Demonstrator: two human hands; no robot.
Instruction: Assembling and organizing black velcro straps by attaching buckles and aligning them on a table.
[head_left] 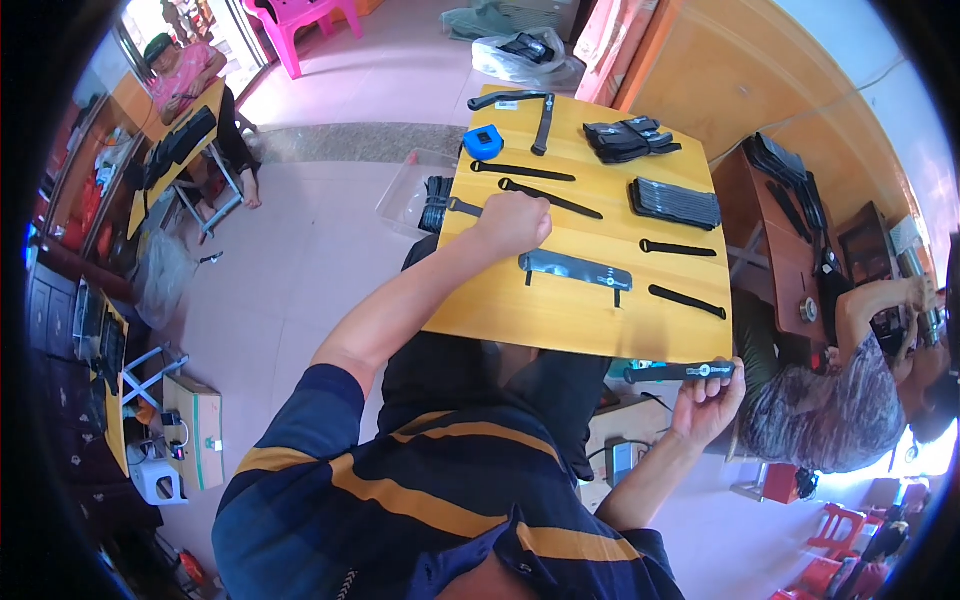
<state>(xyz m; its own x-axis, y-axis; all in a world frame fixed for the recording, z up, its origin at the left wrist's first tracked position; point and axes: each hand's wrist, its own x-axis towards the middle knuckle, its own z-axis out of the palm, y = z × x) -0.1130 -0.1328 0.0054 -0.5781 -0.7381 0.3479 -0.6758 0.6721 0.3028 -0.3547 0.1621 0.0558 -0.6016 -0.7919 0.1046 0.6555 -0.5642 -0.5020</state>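
Note:
My left hand (515, 222) is closed in a fist over the yellow table (590, 335). A black strap (465, 207) with a ring end shows beside its wrist; whether the fingers grip it is hidden. My right hand (708, 405) is closed on a black strap (660, 373) with pale printing, held off the table's near right corner. Between the hands lies a flat grey printed strip (575, 270) with two short black tabs below it. More ringed black straps lie singly around it, including one strap (550, 199) just beyond my left hand.
A blue tape measure (483, 143), a bent strap (543, 125), a bundle of black straps (628, 140) and a stack (676, 204) occupy the table's far part. A clear bin (405, 190) stands left. One person (840, 400) sits close at right; another (185, 75) sits far left.

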